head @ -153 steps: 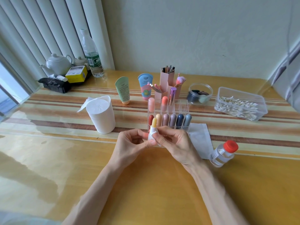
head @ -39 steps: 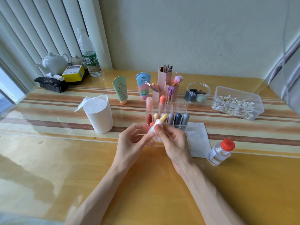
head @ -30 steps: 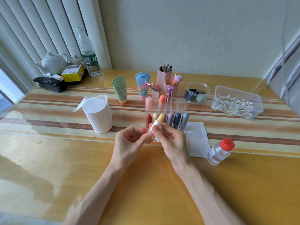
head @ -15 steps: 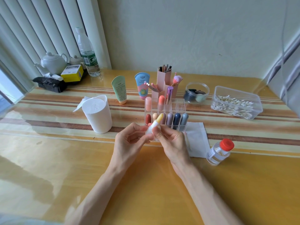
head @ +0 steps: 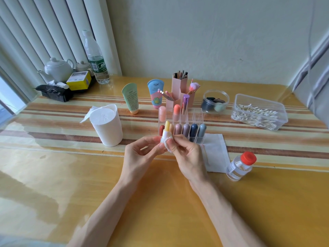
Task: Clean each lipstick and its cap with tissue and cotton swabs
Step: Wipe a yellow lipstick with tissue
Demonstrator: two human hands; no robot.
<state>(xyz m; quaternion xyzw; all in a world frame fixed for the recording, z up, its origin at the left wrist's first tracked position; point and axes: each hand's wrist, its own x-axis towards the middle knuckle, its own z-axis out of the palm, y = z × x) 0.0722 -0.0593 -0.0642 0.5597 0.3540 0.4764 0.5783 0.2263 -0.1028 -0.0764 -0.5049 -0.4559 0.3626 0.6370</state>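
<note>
My left hand [head: 140,154] pinches the base of an uncapped yellow lipstick [head: 166,128], which stands nearly upright in front of the clear organizer [head: 194,113]. My right hand [head: 187,154] pinches a small white tissue [head: 168,142] against the lipstick's white collar. Several capped lipsticks in red, tan, mauve, navy and grey [head: 186,130] stand in the organizer's front row, and two pink ones [head: 162,113] stand behind. The yellow lipstick's cap is not visible.
A white tissue canister [head: 108,127] stands to the left. A flat tissue [head: 216,150] and a red-capped clear bottle [head: 240,166] lie to the right. A cotton swab box [head: 258,113], sponge jar [head: 215,102], brush holder [head: 179,90] and two tubes [head: 131,98] stand behind.
The yellow lipstick has tilted from leaning right to nearly upright, and the tissue has shifted around its collar. Both hands stay in about the same place.
</note>
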